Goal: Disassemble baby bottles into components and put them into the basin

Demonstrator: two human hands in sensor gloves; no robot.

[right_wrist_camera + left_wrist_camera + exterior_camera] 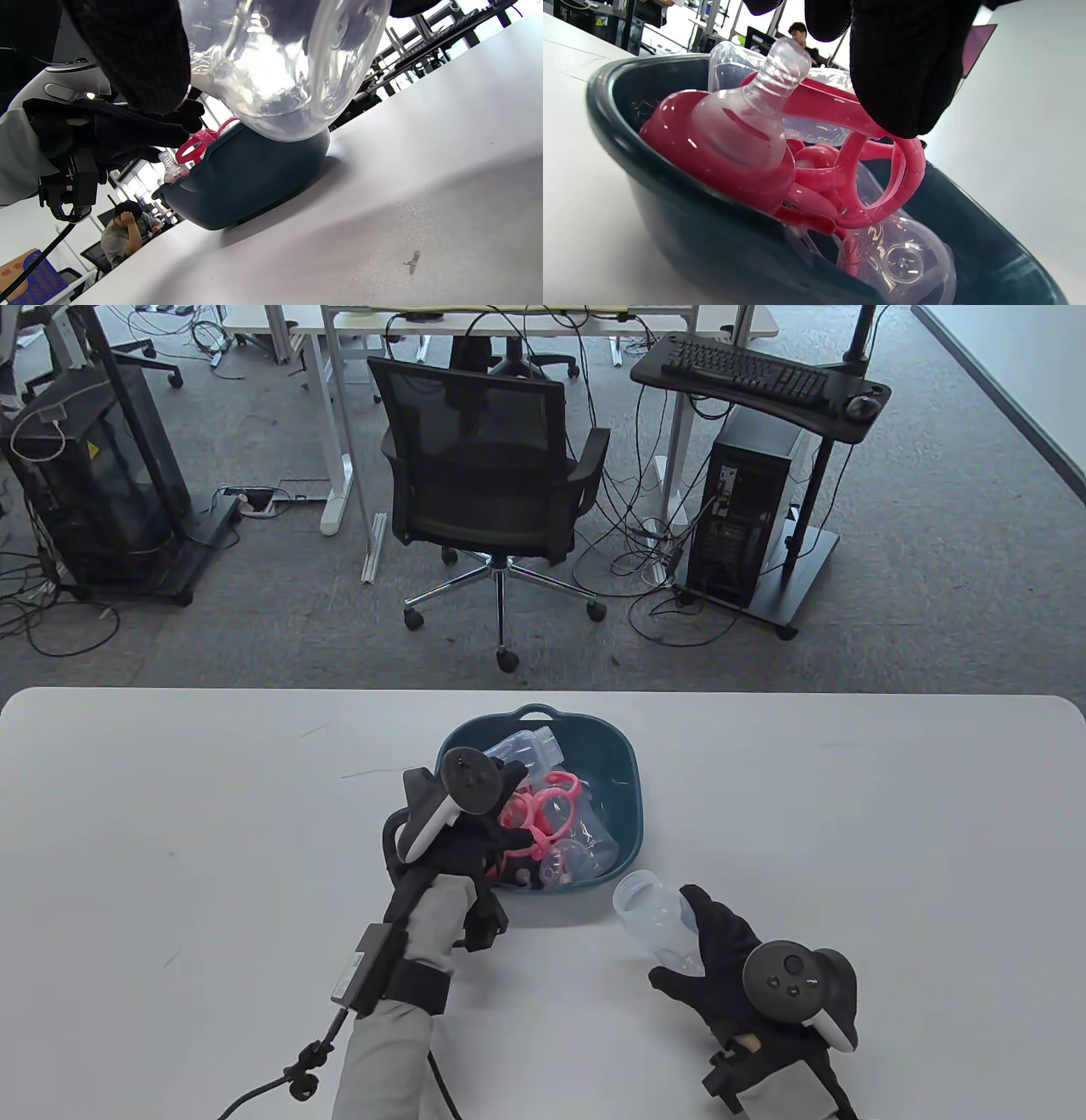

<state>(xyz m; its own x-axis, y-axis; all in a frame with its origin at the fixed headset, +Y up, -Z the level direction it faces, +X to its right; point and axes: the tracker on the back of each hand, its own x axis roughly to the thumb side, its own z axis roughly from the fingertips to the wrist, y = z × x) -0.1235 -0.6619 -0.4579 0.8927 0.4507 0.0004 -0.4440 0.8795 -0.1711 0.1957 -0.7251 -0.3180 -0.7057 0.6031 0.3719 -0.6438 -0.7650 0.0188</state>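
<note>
Clear bottle body [652, 912] is gripped in right hand [730, 967], just right of basin [626, 780]. Left hand [475, 836] pinches pink handle ring [882, 178] over basin. Body judged light, slick (best held mid-barrel).

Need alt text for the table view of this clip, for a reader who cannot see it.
Left hand reaches over a dark teal basin on a white table, already holding pink rings and clear bottle parts. Right hand grips a clear bottle body just outside the basin.
</note>
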